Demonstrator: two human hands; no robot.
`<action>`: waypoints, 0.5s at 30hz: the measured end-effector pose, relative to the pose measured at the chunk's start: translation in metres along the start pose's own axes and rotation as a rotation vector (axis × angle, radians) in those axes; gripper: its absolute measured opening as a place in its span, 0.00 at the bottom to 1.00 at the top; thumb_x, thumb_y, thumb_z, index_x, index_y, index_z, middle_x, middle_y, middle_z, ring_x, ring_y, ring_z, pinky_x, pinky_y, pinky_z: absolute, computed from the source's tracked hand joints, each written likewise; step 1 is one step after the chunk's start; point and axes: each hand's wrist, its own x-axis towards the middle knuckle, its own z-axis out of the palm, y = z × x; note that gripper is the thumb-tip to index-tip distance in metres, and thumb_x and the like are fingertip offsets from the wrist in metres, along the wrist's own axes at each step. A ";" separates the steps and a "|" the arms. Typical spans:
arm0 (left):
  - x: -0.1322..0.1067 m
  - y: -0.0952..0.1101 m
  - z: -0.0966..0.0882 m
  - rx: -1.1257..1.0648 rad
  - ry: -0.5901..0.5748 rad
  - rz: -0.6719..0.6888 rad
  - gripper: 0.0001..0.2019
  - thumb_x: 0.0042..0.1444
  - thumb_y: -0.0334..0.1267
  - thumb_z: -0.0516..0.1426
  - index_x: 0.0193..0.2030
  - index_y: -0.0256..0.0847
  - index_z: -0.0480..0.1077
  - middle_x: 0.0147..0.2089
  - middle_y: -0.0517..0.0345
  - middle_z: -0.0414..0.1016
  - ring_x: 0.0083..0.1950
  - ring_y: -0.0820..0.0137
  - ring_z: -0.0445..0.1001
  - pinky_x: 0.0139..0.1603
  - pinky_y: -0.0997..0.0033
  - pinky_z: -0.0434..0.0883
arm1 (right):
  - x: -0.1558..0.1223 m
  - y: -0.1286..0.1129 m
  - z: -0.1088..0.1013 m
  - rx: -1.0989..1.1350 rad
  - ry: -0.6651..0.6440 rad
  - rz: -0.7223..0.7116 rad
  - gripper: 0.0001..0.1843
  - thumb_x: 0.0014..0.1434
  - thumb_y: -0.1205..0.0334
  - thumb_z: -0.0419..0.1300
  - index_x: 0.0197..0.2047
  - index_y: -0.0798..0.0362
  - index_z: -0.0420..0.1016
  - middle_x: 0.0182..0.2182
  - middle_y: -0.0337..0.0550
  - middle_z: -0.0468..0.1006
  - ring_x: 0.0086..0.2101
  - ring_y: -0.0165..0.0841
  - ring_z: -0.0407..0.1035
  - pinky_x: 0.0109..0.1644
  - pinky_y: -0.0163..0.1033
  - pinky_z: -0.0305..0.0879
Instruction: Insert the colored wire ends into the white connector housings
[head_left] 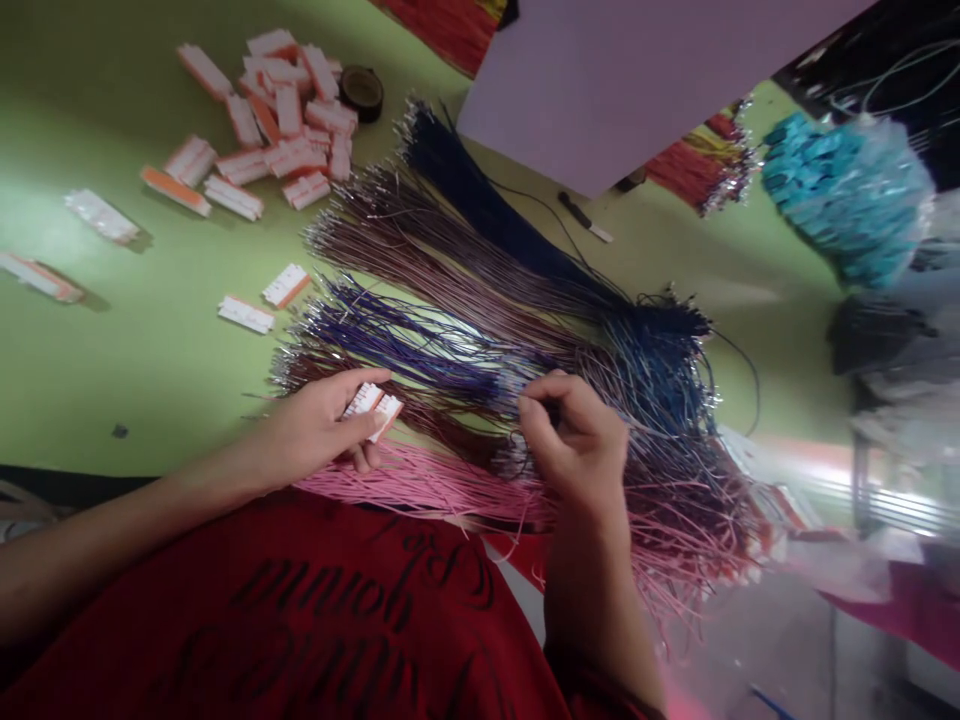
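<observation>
My left hand (341, 425) is closed around a white and orange connector housing (373, 410), with the thumb pressed along its near side. To the right, my right hand (574, 430) is pinched, thumb against forefinger, above the wires; what sits between the fingertips is too small to make out. Beneath both hands lie bundles of terminated wires: pink wires (442, 485) nearest my body, then brown, then blue-purple wires (405, 345). Farther off are more brown wires (450, 265) and dark blue wires (495, 210). Metal tips show at the bundles' left ends.
A heap of white and orange connectors (289, 125) lies at the upper left, beside a roll of dark tape (361, 93). A small knife (585, 217) rests beyond the wires. A pale board (600, 80) overhangs the green table (150, 370). At right sits a bag of turquoise pieces (847, 195).
</observation>
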 end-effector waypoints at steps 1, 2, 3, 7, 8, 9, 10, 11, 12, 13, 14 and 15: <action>0.000 -0.001 0.000 -0.001 0.006 0.002 0.51 0.51 0.49 0.70 0.76 0.23 0.58 0.22 0.63 0.79 0.24 0.62 0.80 0.27 0.67 0.75 | 0.000 -0.005 -0.007 0.086 0.034 0.019 0.08 0.63 0.70 0.64 0.35 0.47 0.78 0.29 0.35 0.80 0.30 0.32 0.72 0.35 0.39 0.66; 0.001 -0.002 0.001 -0.003 0.010 0.002 0.51 0.52 0.48 0.71 0.77 0.24 0.58 0.22 0.62 0.79 0.24 0.61 0.80 0.27 0.67 0.75 | 0.002 -0.012 -0.013 0.163 0.076 0.021 0.08 0.63 0.71 0.65 0.34 0.47 0.78 0.28 0.35 0.79 0.29 0.31 0.72 0.34 0.39 0.66; 0.001 -0.004 0.001 -0.008 0.013 0.002 0.51 0.53 0.48 0.71 0.77 0.24 0.58 0.22 0.61 0.80 0.24 0.61 0.80 0.27 0.67 0.74 | 0.003 -0.021 -0.017 0.230 0.111 0.007 0.09 0.62 0.72 0.67 0.35 0.47 0.80 0.28 0.34 0.79 0.29 0.31 0.72 0.35 0.38 0.67; 0.005 -0.004 0.008 -0.051 0.016 0.040 0.49 0.54 0.49 0.73 0.77 0.30 0.62 0.25 0.58 0.81 0.26 0.60 0.81 0.28 0.66 0.75 | 0.014 -0.064 -0.004 0.408 -0.059 -0.124 0.11 0.63 0.74 0.68 0.41 0.46 0.85 0.32 0.36 0.85 0.33 0.31 0.77 0.39 0.38 0.73; 0.007 -0.003 0.010 -0.067 0.030 0.070 0.45 0.51 0.48 0.74 0.73 0.33 0.67 0.28 0.58 0.83 0.28 0.61 0.82 0.29 0.67 0.76 | 0.016 -0.073 0.006 0.453 -0.194 -0.149 0.10 0.65 0.72 0.69 0.42 0.46 0.86 0.33 0.37 0.86 0.34 0.31 0.79 0.40 0.38 0.75; 0.008 -0.001 0.011 -0.092 0.049 0.105 0.41 0.49 0.46 0.76 0.68 0.36 0.72 0.30 0.57 0.84 0.30 0.62 0.82 0.31 0.68 0.77 | 0.019 -0.080 0.016 0.510 -0.340 -0.156 0.07 0.66 0.69 0.69 0.42 0.46 0.86 0.34 0.37 0.87 0.34 0.31 0.79 0.41 0.37 0.75; 0.008 0.001 0.011 -0.126 0.067 0.135 0.35 0.46 0.45 0.77 0.61 0.38 0.76 0.33 0.58 0.84 0.32 0.64 0.83 0.33 0.69 0.77 | 0.020 -0.084 0.027 0.567 -0.435 -0.123 0.04 0.67 0.65 0.69 0.41 0.47 0.86 0.34 0.37 0.87 0.34 0.30 0.79 0.41 0.36 0.76; 0.009 0.002 0.012 -0.166 0.079 0.155 0.31 0.45 0.45 0.77 0.54 0.39 0.76 0.34 0.59 0.84 0.33 0.65 0.82 0.33 0.71 0.77 | 0.022 -0.085 0.037 0.608 -0.483 -0.043 0.04 0.68 0.63 0.68 0.40 0.48 0.85 0.33 0.37 0.87 0.33 0.29 0.79 0.40 0.35 0.75; 0.009 0.003 0.011 -0.203 0.083 0.162 0.28 0.44 0.45 0.77 0.50 0.40 0.75 0.33 0.60 0.83 0.32 0.67 0.82 0.31 0.72 0.76 | 0.022 -0.082 0.045 0.622 -0.477 0.065 0.05 0.67 0.62 0.67 0.38 0.48 0.85 0.32 0.36 0.86 0.32 0.29 0.78 0.39 0.35 0.75; 0.009 0.004 0.010 -0.234 0.083 0.159 0.27 0.45 0.45 0.77 0.48 0.41 0.74 0.32 0.62 0.82 0.30 0.68 0.81 0.29 0.73 0.74 | 0.022 -0.077 0.051 0.601 -0.424 0.189 0.06 0.66 0.62 0.66 0.37 0.49 0.84 0.31 0.36 0.85 0.31 0.29 0.77 0.38 0.35 0.74; 0.009 0.004 0.009 -0.258 0.084 0.154 0.26 0.45 0.44 0.77 0.47 0.42 0.72 0.31 0.63 0.81 0.27 0.69 0.80 0.27 0.74 0.73 | 0.021 -0.071 0.055 0.551 -0.351 0.302 0.06 0.65 0.62 0.65 0.35 0.50 0.82 0.30 0.36 0.84 0.30 0.29 0.76 0.37 0.35 0.73; 0.009 0.004 0.008 -0.274 0.083 0.148 0.26 0.46 0.43 0.77 0.47 0.42 0.71 0.30 0.63 0.81 0.26 0.70 0.79 0.25 0.74 0.72 | 0.020 -0.065 0.056 0.485 -0.278 0.383 0.06 0.63 0.63 0.64 0.34 0.50 0.81 0.29 0.36 0.83 0.29 0.29 0.75 0.35 0.35 0.72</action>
